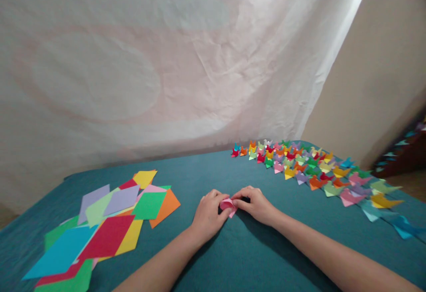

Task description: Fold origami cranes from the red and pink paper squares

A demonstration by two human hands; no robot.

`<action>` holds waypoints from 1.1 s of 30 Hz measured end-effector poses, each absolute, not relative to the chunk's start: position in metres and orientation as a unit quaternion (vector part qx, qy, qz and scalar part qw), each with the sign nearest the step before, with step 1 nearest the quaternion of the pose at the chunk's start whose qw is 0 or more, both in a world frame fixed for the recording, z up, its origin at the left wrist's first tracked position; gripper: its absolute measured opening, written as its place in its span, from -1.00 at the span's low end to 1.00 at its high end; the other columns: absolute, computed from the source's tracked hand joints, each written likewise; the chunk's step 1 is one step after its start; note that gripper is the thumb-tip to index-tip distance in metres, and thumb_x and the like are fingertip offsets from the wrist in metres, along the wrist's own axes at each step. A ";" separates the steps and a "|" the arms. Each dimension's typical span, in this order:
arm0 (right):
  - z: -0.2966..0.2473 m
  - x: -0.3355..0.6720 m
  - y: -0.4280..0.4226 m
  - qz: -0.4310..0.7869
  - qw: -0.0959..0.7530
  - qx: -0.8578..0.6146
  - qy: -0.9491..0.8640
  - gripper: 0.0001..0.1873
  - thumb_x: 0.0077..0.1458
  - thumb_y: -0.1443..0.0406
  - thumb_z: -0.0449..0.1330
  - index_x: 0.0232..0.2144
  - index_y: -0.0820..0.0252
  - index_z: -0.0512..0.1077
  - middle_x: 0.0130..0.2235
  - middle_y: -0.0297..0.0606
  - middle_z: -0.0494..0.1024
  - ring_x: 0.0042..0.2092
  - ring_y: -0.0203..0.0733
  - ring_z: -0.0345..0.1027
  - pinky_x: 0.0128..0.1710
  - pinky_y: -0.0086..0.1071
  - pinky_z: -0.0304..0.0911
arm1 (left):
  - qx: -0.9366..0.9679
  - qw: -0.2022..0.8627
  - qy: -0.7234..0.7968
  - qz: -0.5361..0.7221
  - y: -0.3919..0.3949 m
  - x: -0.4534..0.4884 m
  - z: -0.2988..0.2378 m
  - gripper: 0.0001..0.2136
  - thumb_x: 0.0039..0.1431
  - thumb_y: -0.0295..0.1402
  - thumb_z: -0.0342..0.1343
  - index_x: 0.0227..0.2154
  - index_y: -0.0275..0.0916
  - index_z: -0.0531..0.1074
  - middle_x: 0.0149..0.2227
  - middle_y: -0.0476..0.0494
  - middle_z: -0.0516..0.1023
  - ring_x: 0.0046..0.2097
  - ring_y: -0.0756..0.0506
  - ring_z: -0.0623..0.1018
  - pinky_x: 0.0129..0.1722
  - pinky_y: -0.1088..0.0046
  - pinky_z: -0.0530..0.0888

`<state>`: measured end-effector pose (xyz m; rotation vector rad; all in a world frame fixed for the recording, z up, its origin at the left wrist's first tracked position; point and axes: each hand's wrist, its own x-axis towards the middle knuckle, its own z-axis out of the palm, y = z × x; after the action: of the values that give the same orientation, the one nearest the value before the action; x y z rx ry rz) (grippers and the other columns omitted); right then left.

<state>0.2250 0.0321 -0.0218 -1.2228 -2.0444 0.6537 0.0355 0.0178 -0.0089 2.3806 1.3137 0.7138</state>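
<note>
A small pink piece of folded paper (227, 204) is held between my two hands, just above the teal cloth at the middle of the table. My left hand (210, 212) grips its left side, with the thumb below and the fingers above. On the right side, the thumb and fingertips of my right hand (254, 203) pinch its edge. Parts of the paper are hidden behind my fingers, so its full shape cannot be made out.
Loose coloured paper sheets (108, 234) lie overlapping on the left of the teal-covered table (196, 172). Rows of folded paper birds (299, 161) in many colours stand on the right. A pale hanging sheet (186, 61) closes off the back, beside a beige wall (372, 70).
</note>
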 end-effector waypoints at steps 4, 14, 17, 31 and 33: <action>-0.023 0.223 0.031 0.238 0.329 -0.481 -0.777 -0.86 0.05 0.19 0.20 -0.38 0.04 0.55 -0.37 -0.36 0.58 -0.27 -0.16 0.37 -0.19 -0.31 0.15 | 0.833 0.169 0.462 0.251 0.018 0.035 -0.008 -0.77 0.14 -0.25 0.07 -0.14 -0.11 0.46 -0.26 -0.10 0.41 -0.19 -0.12 0.42 -0.18 0.39 0.35; -0.025 0.219 0.027 0.205 0.330 -0.502 -0.772 -0.88 0.04 0.18 0.20 -0.40 0.03 0.52 -0.38 -0.37 0.57 -0.25 -0.16 0.33 -0.15 -0.25 0.06 | 0.838 0.161 0.460 0.246 0.016 0.035 -0.006 -0.74 0.10 -0.24 0.10 -0.13 -0.11 0.45 -0.25 -0.10 0.41 -0.18 -0.12 0.42 -0.18 0.40 0.35; -0.026 0.219 0.027 0.198 0.328 -0.504 -0.774 -0.89 0.04 0.19 0.21 -0.39 0.03 0.52 -0.38 -0.37 0.56 -0.26 -0.16 0.33 -0.16 -0.25 0.05 | 0.835 0.168 0.462 0.246 0.015 0.036 -0.003 -0.75 0.13 -0.21 0.07 -0.15 -0.12 0.46 -0.25 -0.09 0.42 -0.18 -0.12 0.43 -0.18 0.40 0.35; -0.026 0.219 0.028 0.186 0.325 -0.506 -0.777 -0.93 0.04 0.24 0.21 -0.41 0.06 0.51 -0.39 -0.38 0.55 -0.26 -0.19 0.29 -0.19 -0.30 0.02 | 0.824 0.212 0.460 0.255 0.020 0.034 -0.006 -0.72 0.24 -0.22 -0.05 -0.11 -0.15 0.46 -0.24 -0.10 0.44 -0.17 -0.10 0.43 -0.15 0.42 0.34; -0.026 0.218 0.028 0.183 0.326 -0.507 -0.777 -0.92 0.05 0.24 0.21 -0.41 0.06 0.51 -0.39 -0.39 0.55 -0.26 -0.19 0.29 -0.20 -0.31 0.01 | 0.823 0.216 0.458 0.257 0.021 0.034 -0.006 -0.73 0.24 -0.22 -0.05 -0.11 -0.14 0.47 -0.25 -0.10 0.44 -0.18 -0.09 0.43 -0.16 0.44 0.34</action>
<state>0.2185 0.0277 -0.0259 -1.3283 -2.0346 0.4789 0.0337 0.0207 -0.0061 2.2808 1.2699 0.7121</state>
